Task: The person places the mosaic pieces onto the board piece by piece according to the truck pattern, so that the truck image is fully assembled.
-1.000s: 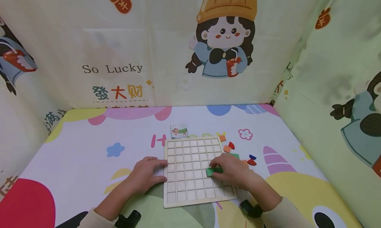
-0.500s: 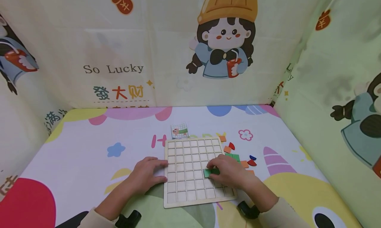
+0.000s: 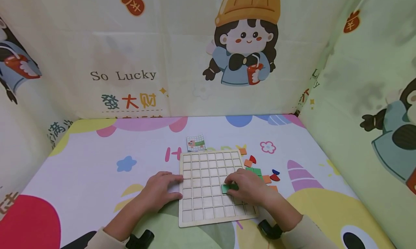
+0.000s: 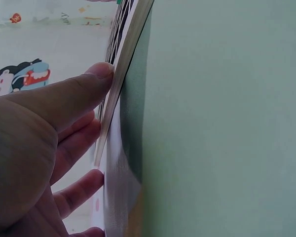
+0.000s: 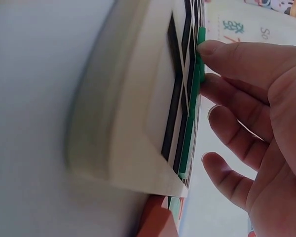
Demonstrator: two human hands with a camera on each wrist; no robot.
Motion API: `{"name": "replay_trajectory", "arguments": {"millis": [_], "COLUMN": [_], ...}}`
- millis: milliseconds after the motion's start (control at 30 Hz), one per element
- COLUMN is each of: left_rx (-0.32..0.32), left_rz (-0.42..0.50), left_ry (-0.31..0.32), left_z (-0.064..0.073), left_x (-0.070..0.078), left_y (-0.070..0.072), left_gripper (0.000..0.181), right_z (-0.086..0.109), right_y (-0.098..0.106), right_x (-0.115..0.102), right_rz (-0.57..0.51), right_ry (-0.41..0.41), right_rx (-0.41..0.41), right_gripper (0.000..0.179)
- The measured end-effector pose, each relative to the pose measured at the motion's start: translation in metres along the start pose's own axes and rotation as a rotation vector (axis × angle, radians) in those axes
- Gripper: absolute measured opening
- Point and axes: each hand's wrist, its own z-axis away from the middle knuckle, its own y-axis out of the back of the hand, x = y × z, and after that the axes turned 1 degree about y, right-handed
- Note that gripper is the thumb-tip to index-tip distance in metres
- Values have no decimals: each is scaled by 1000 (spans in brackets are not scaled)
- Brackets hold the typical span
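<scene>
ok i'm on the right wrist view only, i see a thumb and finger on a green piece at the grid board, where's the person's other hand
Observer: The left hand touches the left edge of the grid board.
Operator: and what's lying by its far edge
Observer: A small card, printed with a grid and a coloured figure, towards the left end of that edge.
Operator: any blue among the loose pieces
Observer: Yes, a dark blue piece lies off to the right of the board, next to a red piece.
</scene>
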Motion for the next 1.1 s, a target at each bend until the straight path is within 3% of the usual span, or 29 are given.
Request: {"name": "replay_trajectory", "arguments": {"millis": [1100], "left_rx": [13], "left_rz": [17], "left_ry": [5], "left_z": [1], "left_x": [0], "left_y": [0], "left_gripper": [48], "right_z": [-1], "right_y": [1], "right_x": [-3], "right_rz": [-42], "right_ry": [24], "right_rx": [-38], "right_gripper": [20]}}
